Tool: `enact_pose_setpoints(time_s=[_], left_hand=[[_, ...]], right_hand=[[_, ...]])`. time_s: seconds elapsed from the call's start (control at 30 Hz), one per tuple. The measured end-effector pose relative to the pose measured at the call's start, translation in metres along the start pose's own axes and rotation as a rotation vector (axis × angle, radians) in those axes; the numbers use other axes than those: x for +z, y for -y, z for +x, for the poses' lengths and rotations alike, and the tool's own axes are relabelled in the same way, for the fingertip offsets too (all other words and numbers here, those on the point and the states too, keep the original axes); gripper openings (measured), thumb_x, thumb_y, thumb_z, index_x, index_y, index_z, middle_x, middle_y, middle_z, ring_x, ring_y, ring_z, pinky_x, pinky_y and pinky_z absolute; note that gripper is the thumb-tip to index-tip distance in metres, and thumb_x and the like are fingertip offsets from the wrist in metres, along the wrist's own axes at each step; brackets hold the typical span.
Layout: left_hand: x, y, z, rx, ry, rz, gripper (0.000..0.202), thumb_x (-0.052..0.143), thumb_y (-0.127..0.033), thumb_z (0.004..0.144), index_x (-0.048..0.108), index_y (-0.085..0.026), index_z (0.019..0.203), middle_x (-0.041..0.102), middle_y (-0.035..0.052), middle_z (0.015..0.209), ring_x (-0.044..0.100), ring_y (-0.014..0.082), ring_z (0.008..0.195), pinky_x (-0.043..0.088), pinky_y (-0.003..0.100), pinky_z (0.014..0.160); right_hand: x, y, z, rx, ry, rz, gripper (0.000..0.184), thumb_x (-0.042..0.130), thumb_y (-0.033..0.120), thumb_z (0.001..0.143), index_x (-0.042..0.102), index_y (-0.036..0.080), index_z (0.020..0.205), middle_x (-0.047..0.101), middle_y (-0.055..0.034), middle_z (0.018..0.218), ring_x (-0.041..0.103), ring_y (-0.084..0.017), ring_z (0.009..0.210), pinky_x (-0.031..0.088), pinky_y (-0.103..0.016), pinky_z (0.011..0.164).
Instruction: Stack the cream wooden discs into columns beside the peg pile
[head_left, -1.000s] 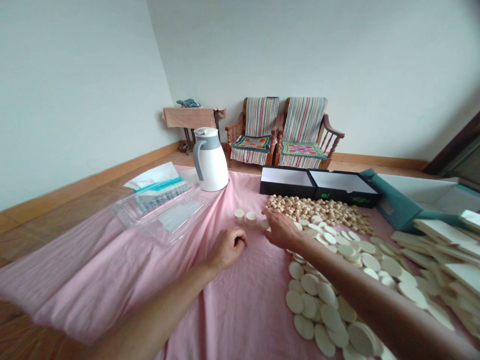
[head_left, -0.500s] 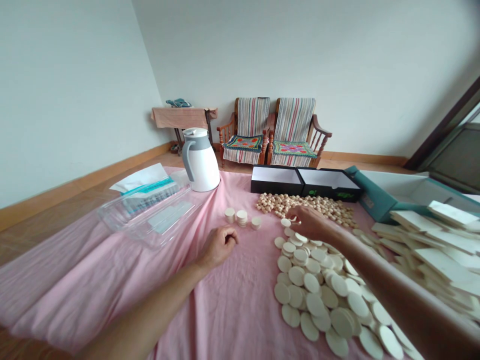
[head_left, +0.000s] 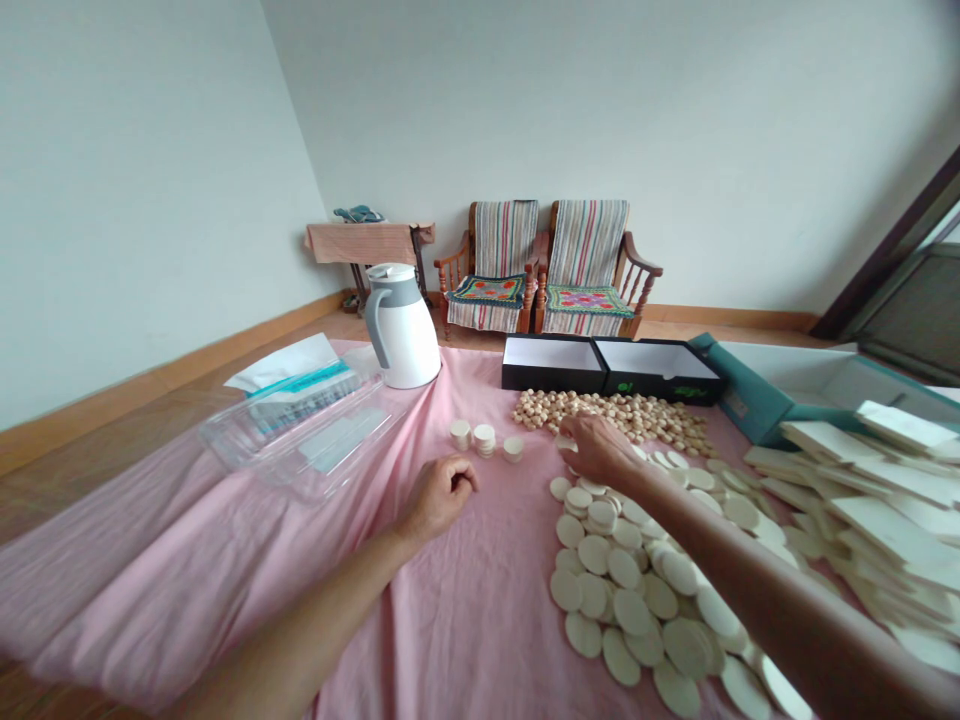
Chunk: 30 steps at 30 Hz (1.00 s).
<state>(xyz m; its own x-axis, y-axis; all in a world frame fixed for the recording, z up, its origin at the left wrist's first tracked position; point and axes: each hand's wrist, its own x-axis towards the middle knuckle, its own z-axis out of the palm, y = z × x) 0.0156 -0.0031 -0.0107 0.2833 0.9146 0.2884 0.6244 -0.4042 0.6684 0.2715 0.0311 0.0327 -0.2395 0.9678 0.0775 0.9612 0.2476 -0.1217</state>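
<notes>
My left hand (head_left: pixel 439 492) rests on the pink cloth (head_left: pixel 225 540) curled into a loose fist, with nothing visible in it. My right hand (head_left: pixel 596 447) reaches over the near edge of a spread of pale round discs (head_left: pixel 637 590), fingers pinched on a small disc. Three short stacks of small discs (head_left: pixel 484 438) stand just beyond my left hand. A pile of small tan round pieces (head_left: pixel 622 415) lies beyond my right hand.
A white jug (head_left: pixel 401 325) stands at the back left beside a clear plastic box (head_left: pixel 300 425). Two black open boxes (head_left: pixel 611 365) and a teal box (head_left: pixel 787 385) line the back. Flat pale rectangular pieces (head_left: pixel 877 470) pile up at the right. Two armchairs (head_left: pixel 547 270) stand by the wall.
My right hand moved from beside the small stacks to the right onto the disc spread, then back slightly left with a disc. The left hand stayed in place. The camera view shifted.
</notes>
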Motion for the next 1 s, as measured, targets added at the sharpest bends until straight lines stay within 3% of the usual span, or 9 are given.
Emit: enact_pose_setpoints(time_s=[0.23,0.57,0.7,0.8,0.9,1.0], left_hand=[[0.003,0.006,0.000,-0.003,0.001,-0.032,0.026,0.042,-0.001,0.066,0.064,-0.015,0.064,0.066,0.0010,0.066,0.060,0.0129,0.065,0.040,0.021,0.062],[0.003,0.007,-0.001,0.000,0.003,-0.056,0.027,0.041,0.000,0.065,0.064,-0.015,0.065,0.067,0.0007,0.067,0.061,0.0129,0.066,0.042,0.021,0.063],[0.003,0.007,-0.001,-0.004,0.005,-0.052,0.027,0.041,-0.001,0.066,0.064,-0.015,0.065,0.066,0.0006,0.068,0.061,0.0128,0.066,0.041,0.021,0.063],[0.003,0.007,-0.001,-0.006,0.009,-0.044,0.027,0.041,-0.001,0.066,0.064,-0.015,0.065,0.066,0.0008,0.068,0.060,0.0127,0.065,0.041,0.021,0.063],[0.003,0.007,-0.001,0.004,0.011,-0.024,0.026,0.042,-0.002,0.066,0.064,-0.015,0.065,0.066,0.0011,0.067,0.060,0.0130,0.066,0.041,0.021,0.064],[0.003,0.007,-0.001,0.012,0.015,-0.012,0.026,0.042,-0.002,0.066,0.064,-0.016,0.065,0.066,0.0009,0.068,0.059,0.0131,0.067,0.041,0.022,0.064]], right_hand=[[0.002,0.025,0.011,-0.354,-0.141,0.275,0.023,0.050,0.011,0.071,0.059,0.016,0.092,0.062,-0.0070,0.091,0.056,-0.015,0.082,0.041,-0.024,0.073],[0.007,0.039,0.025,-0.472,-0.086,0.279,0.038,0.051,0.007,0.065,0.054,0.015,0.102,0.061,-0.0086,0.100,0.054,-0.018,0.092,0.041,-0.029,0.080],[-0.003,0.034,0.023,-0.439,-0.131,0.305,0.037,0.051,0.009,0.066,0.054,0.015,0.103,0.063,-0.0079,0.101,0.055,-0.017,0.092,0.041,-0.029,0.082],[-0.012,0.023,0.020,-0.292,-0.148,0.220,0.031,0.048,0.008,0.069,0.058,0.015,0.098,0.065,-0.0073,0.095,0.057,-0.017,0.089,0.042,-0.026,0.078],[-0.016,0.011,0.015,-0.068,-0.017,0.010,0.025,0.047,0.010,0.072,0.063,0.017,0.090,0.067,-0.0086,0.091,0.061,-0.019,0.086,0.043,-0.027,0.071],[-0.013,0.004,0.008,0.034,0.103,-0.098,0.019,0.052,0.013,0.070,0.067,0.015,0.081,0.068,-0.0135,0.085,0.064,-0.025,0.083,0.045,-0.031,0.066]])
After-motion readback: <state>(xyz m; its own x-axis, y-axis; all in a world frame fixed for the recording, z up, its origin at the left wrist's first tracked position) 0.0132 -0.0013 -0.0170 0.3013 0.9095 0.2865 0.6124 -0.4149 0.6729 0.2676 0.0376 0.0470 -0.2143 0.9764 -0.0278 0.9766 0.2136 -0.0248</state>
